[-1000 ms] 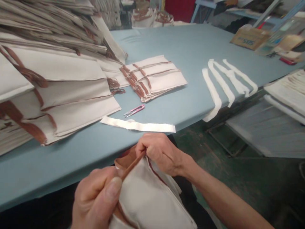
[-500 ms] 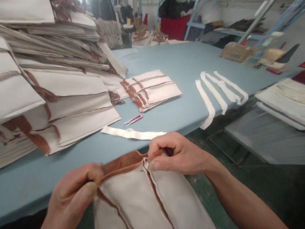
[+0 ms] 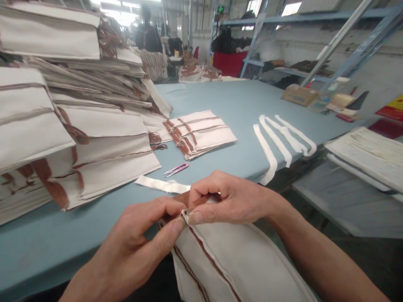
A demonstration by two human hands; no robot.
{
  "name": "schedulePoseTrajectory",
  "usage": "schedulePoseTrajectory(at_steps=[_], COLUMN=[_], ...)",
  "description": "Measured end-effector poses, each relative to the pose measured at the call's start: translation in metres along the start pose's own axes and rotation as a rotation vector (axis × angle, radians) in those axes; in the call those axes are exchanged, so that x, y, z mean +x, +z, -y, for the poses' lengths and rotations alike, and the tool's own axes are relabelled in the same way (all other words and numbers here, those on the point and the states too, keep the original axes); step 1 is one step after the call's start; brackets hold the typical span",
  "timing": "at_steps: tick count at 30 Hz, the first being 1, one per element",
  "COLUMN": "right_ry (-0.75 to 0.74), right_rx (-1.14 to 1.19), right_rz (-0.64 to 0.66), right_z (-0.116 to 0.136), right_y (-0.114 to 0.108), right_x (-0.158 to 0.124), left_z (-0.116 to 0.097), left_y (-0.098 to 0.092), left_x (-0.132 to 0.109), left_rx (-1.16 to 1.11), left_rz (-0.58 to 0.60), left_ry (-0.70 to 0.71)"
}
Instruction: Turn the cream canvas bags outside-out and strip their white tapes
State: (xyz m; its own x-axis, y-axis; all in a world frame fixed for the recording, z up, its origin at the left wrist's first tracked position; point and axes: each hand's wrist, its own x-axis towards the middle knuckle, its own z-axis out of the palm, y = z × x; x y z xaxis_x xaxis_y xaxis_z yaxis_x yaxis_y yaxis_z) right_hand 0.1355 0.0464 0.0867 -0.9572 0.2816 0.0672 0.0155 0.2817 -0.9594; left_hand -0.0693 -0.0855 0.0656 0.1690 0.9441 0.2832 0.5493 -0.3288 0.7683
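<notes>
A cream fabric piece (image 3: 252,256) with brown-edged seams hangs over the near table edge. My left hand (image 3: 141,239) pinches its top edge at a seam end, thumb in front. Right beside it, my right hand (image 3: 226,201) pinches the same edge, thumb and bent forefinger nearly touching the left fingertips. Brown lining shows partly behind the hands. Beyond them lie a white strip (image 3: 160,184) and pink-handled thread snips (image 3: 176,169).
Tall stacks of cream pieces (image 3: 110,147) fill the left of the blue table (image 3: 220,92). A smaller stack (image 3: 210,132) lies mid-table, white strips (image 3: 267,151) to its right. A cardboard box (image 3: 299,95) stands at the far right. In the background a person (image 3: 147,37) is visible.
My left hand has moved right along the fabric edge, from the left corner to the seam beside my right hand. The view has tilted up.
</notes>
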Motion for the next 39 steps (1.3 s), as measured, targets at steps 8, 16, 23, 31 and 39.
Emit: schedulePoseTrajectory(at_steps=[8,16,23,31,39], right_ry=[0.01,-0.014,-0.004,0.014,-0.063], right_rx=[-0.035,-0.059,-0.156,-0.097,-0.348], right_rz=[-0.011,-0.091,-0.145,-0.149,-0.241], right_z=[-0.024,-0.049,-0.053,-0.051,-0.043], right_y=[0.015,0.046,0.058,0.059,0.076], right_x=[0.0,-0.003,-0.003,-0.007,-0.009], left_z=[0.003,0.017,0.024,0.03,0.024], left_y=[0.011,0.028,0.036,0.028,0.032], left_x=[-0.005,-0.033,-0.043,-0.047,-0.04], left_rx=[0.0,-0.1,-0.094,-0.002,0.127], left_rz=[0.028,-0.044,-0.075,0.014,-0.075], left_ry=[-0.116,-0.242,-0.251,-0.119,-0.093])
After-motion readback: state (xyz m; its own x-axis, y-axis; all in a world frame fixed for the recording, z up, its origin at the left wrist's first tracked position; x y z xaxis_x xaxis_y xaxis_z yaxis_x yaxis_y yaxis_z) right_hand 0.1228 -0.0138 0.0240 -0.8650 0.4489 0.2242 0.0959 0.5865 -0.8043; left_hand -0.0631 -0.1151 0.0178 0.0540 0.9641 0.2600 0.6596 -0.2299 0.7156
